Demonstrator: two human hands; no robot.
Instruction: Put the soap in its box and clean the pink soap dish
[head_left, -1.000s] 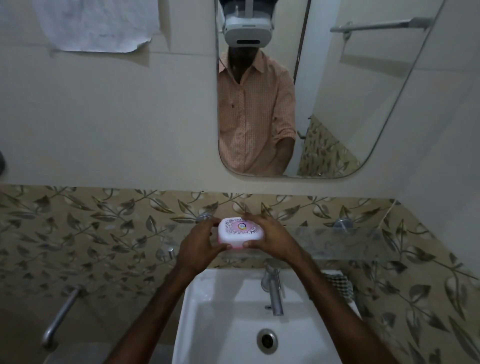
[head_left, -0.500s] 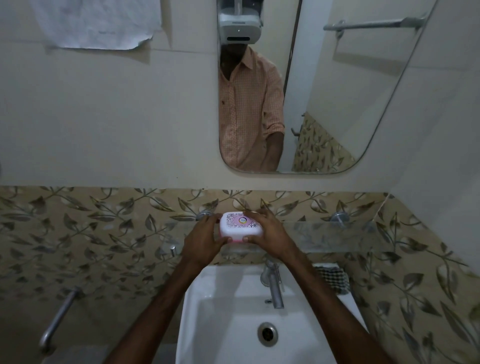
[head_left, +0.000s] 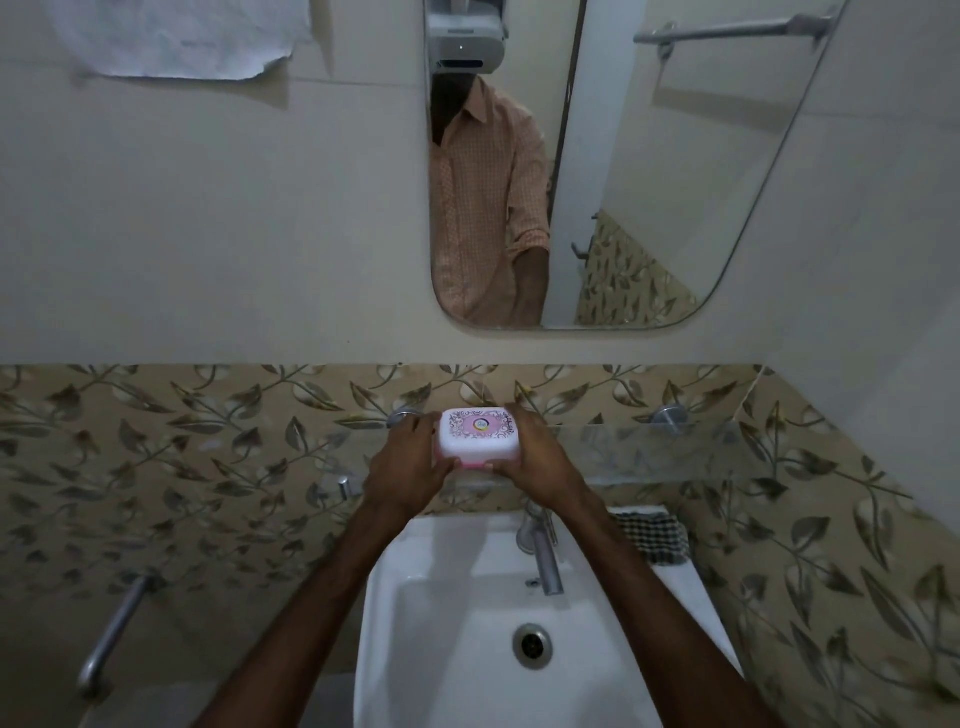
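A soap box (head_left: 479, 435) with a white patterned lid and a pink base is held level at the glass shelf (head_left: 639, 444) above the sink. My left hand (head_left: 408, 470) grips its left side and my right hand (head_left: 537, 462) grips its right side, thumbs along the front edge. The lid is on, so the soap is hidden. I cannot tell whether the box rests on the shelf or hovers just above it.
A white sink (head_left: 467, 613) with a drain (head_left: 531, 644) and a chrome tap (head_left: 545, 564) lies below my arms. A checked cloth (head_left: 655, 538) sits on the sink's right rim. A mirror (head_left: 597, 171) hangs above; a grab bar (head_left: 111, 639) is low on the left wall.
Both hands have carried the closed box slightly up and away from me toward the shelf; the grip is unchanged.
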